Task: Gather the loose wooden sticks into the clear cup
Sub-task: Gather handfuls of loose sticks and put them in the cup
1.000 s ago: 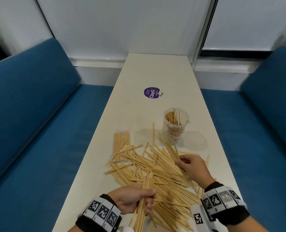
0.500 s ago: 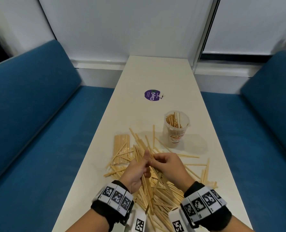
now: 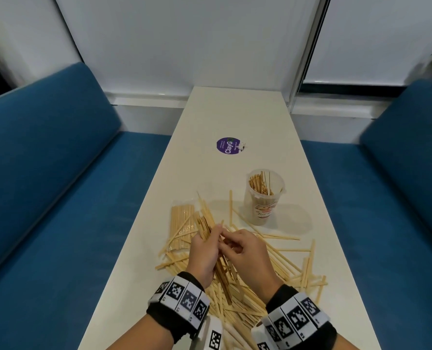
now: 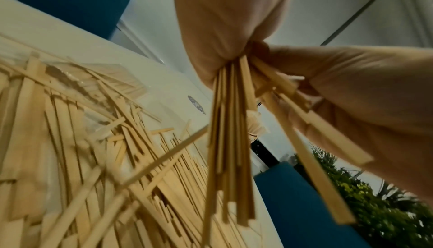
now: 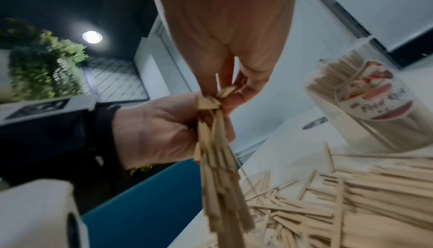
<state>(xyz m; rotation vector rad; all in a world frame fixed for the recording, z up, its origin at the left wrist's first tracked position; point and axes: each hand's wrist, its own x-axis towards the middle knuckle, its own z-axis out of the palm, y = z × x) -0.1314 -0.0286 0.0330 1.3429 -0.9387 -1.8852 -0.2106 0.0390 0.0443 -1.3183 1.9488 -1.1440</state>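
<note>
My left hand point(image 3: 211, 236) grips a bundle of wooden sticks point(image 3: 205, 222) above the pile, tilted so its top points away and to the left. My right hand point(image 3: 229, 245) meets it from the right and pinches a few sticks against the bundle. The left wrist view shows the bundle point(image 4: 230, 141) hanging from my left hand, with my right hand point(image 4: 351, 94) holding sticks beside it. Several loose sticks point(image 3: 288, 265) lie scattered on the white table point(image 3: 235, 117). The clear cup point(image 3: 265, 198) stands upright beyond the pile to the right, with sticks inside.
A clear packet of sticks point(image 3: 181, 222) lies flat left of the pile. A round purple sticker point(image 3: 229, 145) sits farther up the table. Blue benches point(image 3: 58, 198) run along both long sides. The cup point(image 5: 365, 104) looms close in the right wrist view.
My left hand lifted its bundle from the near edge up over the pile. My right hand left the pile and came across to join it. Both hands now hold still together.
</note>
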